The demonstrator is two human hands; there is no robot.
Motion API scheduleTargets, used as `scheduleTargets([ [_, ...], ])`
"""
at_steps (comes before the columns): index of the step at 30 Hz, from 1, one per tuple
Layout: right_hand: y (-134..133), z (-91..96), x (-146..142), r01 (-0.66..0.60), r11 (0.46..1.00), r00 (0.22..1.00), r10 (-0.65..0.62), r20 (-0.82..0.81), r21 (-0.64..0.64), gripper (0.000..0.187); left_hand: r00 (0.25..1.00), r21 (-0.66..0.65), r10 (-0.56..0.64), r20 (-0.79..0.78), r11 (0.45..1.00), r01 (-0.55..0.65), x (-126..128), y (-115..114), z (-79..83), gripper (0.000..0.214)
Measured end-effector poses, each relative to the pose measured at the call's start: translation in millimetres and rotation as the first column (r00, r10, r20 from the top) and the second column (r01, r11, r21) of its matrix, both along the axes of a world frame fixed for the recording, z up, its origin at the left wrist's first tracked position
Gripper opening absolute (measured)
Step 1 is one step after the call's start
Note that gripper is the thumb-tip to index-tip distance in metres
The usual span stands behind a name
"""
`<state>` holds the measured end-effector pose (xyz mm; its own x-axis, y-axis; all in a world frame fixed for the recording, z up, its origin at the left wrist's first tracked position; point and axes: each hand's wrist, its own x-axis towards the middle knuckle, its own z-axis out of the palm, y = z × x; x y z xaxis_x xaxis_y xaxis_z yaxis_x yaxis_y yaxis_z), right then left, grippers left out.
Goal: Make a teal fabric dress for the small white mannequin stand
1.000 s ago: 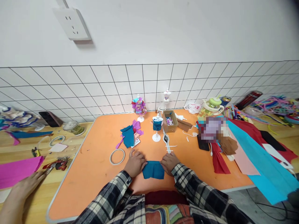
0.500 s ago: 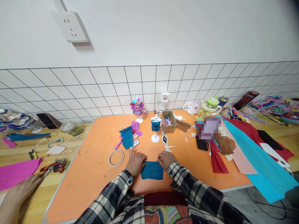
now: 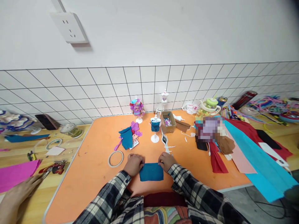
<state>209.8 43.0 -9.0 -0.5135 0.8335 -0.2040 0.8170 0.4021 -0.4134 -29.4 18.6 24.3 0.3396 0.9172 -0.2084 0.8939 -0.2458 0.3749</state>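
Note:
A small rectangle of teal fabric (image 3: 151, 172) lies before me on the orange table, its long sides running left to right. My left hand (image 3: 135, 164) pinches its upper left corner, fingers closed. At the upper right corner, my right hand (image 3: 166, 161) grips the edge between thumb and fingers. Just beyond stands a mini dress form (image 3: 155, 127) wrapped in the same teal cloth. To the left of my left hand lies a roll of tape (image 3: 116, 159). Teal scraps (image 3: 126, 138) and purple scraps (image 3: 135, 128) are heaped behind it.
A box of small bits (image 3: 168, 122), a dressed mannequin (image 3: 137, 108) and a bare one (image 3: 164, 98) stand at the back. Cloth, a pitcher (image 3: 208, 107) and blue sheets (image 3: 263, 165) crowd the right. Another person's hand (image 3: 30, 185) rests on the left wooden table beside scissors (image 3: 48, 171).
The teal rectangle looks slightly wider and flatter, its top edge straighter between my hands. My left hand has shifted a little left and toward me.

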Motion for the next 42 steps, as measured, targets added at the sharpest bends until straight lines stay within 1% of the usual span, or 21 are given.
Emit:
scheduleTargets([
  [4, 0.8, -3.7, -1.1, -0.060, 0.998, 0.998, 0.060, 0.002, 0.031, 0.011, 1.000, 0.017, -0.008, 0.002, 1.000, 0.008, -1.5, -1.0, 0.4, 0.010],
  [8, 5.5, -12.5, 0.1, -0.100, 0.993, 0.995, 0.099, 0.021, 0.054, 0.013, 1.000, 0.055, -0.017, 0.001, 0.998, 0.017, -3.2, -2.0, 0.3, 0.013],
  [11, 9.9, -18.4, 2.8, -0.123, 0.990, 0.992, 0.122, 0.027, 0.070, 0.019, 0.999, 0.086, -0.039, -0.002, 0.996, 0.039, -4.6, -1.8, -0.1, 0.013],
  [16, 10.8, -22.8, 8.2, -0.195, 0.974, 0.981, 0.192, 0.033, 0.117, 0.024, 0.995, 0.147, -0.094, -0.024, 0.984, 0.097, -6.2, -2.3, -2.3, 0.017],
  [20, 7.5, -27.1, 11.6, -0.222, 0.962, 0.975, 0.218, 0.045, 0.161, 0.029, 0.987, 0.197, -0.148, -0.058, 0.968, 0.156, -6.9, -4.4, -4.9, 0.023],
  [23, 6.5, -30.5, 12.5, -0.242, 0.952, 0.970, 0.238, 0.044, 0.186, 0.031, 0.978, 0.225, -0.190, -0.090, 0.952, 0.206, -7.8, -5.3, -6.8, 0.024],
  [27, 6.2, -29.4, 12.5, -0.272, 0.941, 0.962, 0.270, 0.040, 0.202, 0.034, 0.961, 0.258, -0.243, -0.132, 0.928, 0.270, -8.4, -5.3, -9.1, 0.022],
  [31, 3.7, -18.8, 13.4, -0.285, 0.937, 0.958, 0.286, 0.028, 0.200, 0.025, 0.936, 0.274, -0.317, -0.155, 0.896, 0.349, -7.9, -6.1, -9.7, 0.014],
  [33, 3.3, -12.2, 12.5, -0.262, 0.947, 0.965, 0.262, 0.024, 0.188, 0.022, 0.923, 0.296, -0.347, -0.164, 0.876, 0.382, -8.6, -6.9, -10.2, 0.008],
  [34, 3.8, -9.3, 11.2, -0.231, 0.957, 0.973, 0.230, 0.026, 0.178, 0.019, 0.919, 0.312, -0.355, -0.170, 0.865, 0.392, -9.2, -7.4, -10.9, 0.009],
  [37, 7.2, -3.5, 4.3, -0.088, 0.987, 0.995, 0.081, 0.053, 0.136, 0.021, 0.913, 0.355, -0.363, -0.189, 0.841, 0.408, -12.0, -8.9, -14.2, 0.017],
  [39, 9.4, -1.5, -1.3, -0.012, 0.995, 0.997, 0.004, 0.073, 0.104, 0.021, 0.910, 0.363, -0.365, -0.197, 0.835, 0.413, -13.7, -10.2, -16.3, 0.018],
  [42, 9.8, 0.8, -7.8, 0.028, 0.997, 0.994, -0.035, 0.101, 0.071, 0.017, 0.911, 0.381, -0.358, -0.206, 0.828, 0.412, -16.4, -12.7, -18.4, 0.018],
])
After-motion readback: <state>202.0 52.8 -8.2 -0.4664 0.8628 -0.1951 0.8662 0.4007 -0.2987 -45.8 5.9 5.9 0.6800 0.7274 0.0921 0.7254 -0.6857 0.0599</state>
